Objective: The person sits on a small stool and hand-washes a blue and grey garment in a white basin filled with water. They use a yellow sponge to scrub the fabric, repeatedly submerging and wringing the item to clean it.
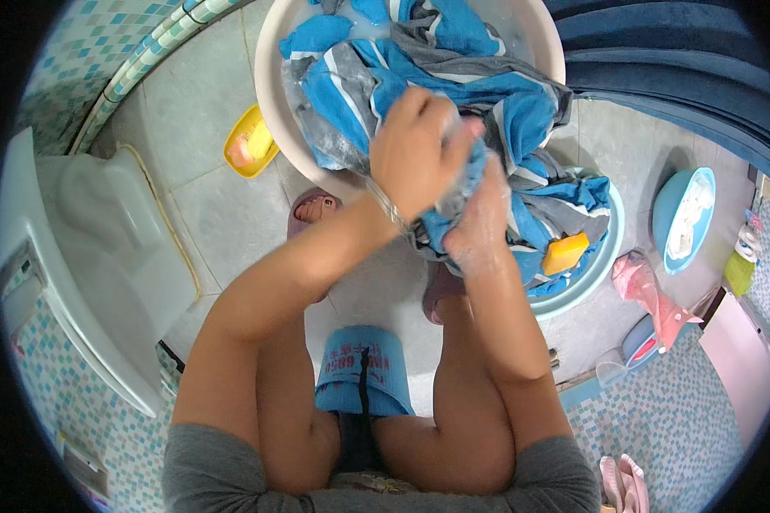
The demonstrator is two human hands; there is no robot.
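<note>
A wet blue, grey and white striped cloth (351, 90) is heaped in a large pale basin (269, 94) of cloudy water. Part of it drapes over the rim into a light blue basin (603, 265) on the right. My left hand (415, 154), with a bracelet at the wrist, is closed on a bunched fold of the cloth. Close against it, my right hand (483, 218), wet with suds, grips the same fold from the right. Both hands are somewhat blurred. An orange-yellow soap bar (565, 254) rests on the cloth over the light blue basin.
A yellow soap dish (250, 162) holding soap pieces sits on the tiled floor at left. Farther left is a white ceramic squat toilet (120, 231). A blue basin (672, 205) with white cloth stands at right, below a dark blue curtain (676, 60). A blue bucket (364, 359) is between my legs.
</note>
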